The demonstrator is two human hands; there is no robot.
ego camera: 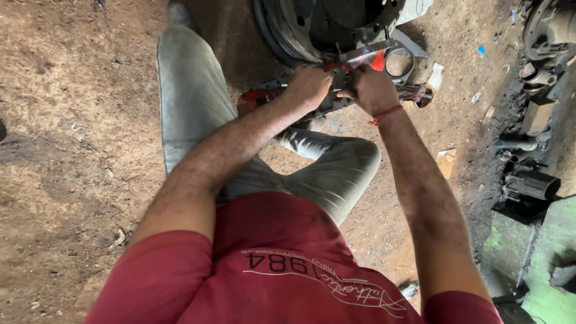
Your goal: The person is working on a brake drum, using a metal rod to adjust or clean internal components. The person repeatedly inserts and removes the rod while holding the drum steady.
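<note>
Your left hand (307, 86) is clenched over the near end of a grey metal bracket (366, 55), and your right hand (373, 89) is closed on it just beside, fingers pinching at the flat plate with its red patch; what exactly the fingertips grip there is too small to tell. The bracket sits on the dirt floor (72, 120) right against the big dark wheel hub (327, 24), its ring-shaped end (400, 62) pointing away from you; a red-handled tool (259, 94) lies under your left wrist, partly hidden.

Mind what can go wrong from this pose; both hands are crowded onto one small piece with sharp-looking cut edges, so a slip would likely drag a finger or knuckle along the plate or into the hub's rim. The piece rests on loose earth, not on a firm support; press hard and it may tilt or skid toward the hub, and you would lose your hold. Any small fastener that comes free could drop into the dust and scraps of litter around it and be hard to find. You are seated with one knee (354, 159) folded close under your arms; that leaves little room to pull back if something gives. The red thread (386, 114) at your right wrist hangs near the work and might catch on an edge.
</note>
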